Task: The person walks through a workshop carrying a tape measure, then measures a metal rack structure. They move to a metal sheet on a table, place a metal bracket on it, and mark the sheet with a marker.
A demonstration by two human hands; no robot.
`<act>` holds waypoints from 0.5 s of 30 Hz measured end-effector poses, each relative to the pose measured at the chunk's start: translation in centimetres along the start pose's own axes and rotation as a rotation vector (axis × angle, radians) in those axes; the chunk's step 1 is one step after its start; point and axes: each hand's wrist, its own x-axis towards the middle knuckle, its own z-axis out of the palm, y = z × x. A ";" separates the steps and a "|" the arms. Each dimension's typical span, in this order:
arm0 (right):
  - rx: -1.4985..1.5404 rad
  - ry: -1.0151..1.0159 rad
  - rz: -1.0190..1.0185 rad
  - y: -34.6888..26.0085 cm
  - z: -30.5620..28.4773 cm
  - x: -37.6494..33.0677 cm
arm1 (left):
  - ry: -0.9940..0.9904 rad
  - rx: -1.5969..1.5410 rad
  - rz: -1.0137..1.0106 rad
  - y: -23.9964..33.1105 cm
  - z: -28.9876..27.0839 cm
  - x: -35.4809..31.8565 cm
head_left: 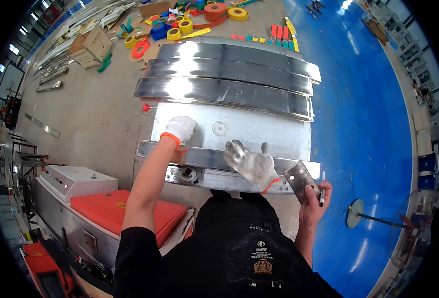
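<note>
Now, going left to right, I see my left hand (180, 129) in a white glove. It lies flat and open on the big grey metal sheet (259, 129). A loose white glove (252, 163) rests on the shiny metal bar (204, 158) just in front of that sheet. My bare right hand (315, 198) is closed around a small metal plate (300, 180) and a black marker pen (322, 188).
</note>
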 end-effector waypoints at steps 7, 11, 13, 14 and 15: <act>0.054 0.070 0.022 -0.2 -0.2 1.1 | 0.264 -0.217 0.157 7.1 -6.0 -6.1; 0.070 0.059 -0.014 -0.3 -0.5 2.5 | 0.235 -0.121 0.329 13.9 -4.6 -13.2; 0.064 0.038 0.000 -0.7 -0.4 2.6 | 0.166 -0.075 0.333 14.6 -1.0 -13.6; 0.060 0.019 0.014 -0.7 -0.2 3.1 | 0.204 -0.044 0.318 14.4 0.8 -13.5; 0.064 0.021 0.023 -1.0 0.0 3.3 | 0.203 -0.027 0.314 14.3 1.6 -13.2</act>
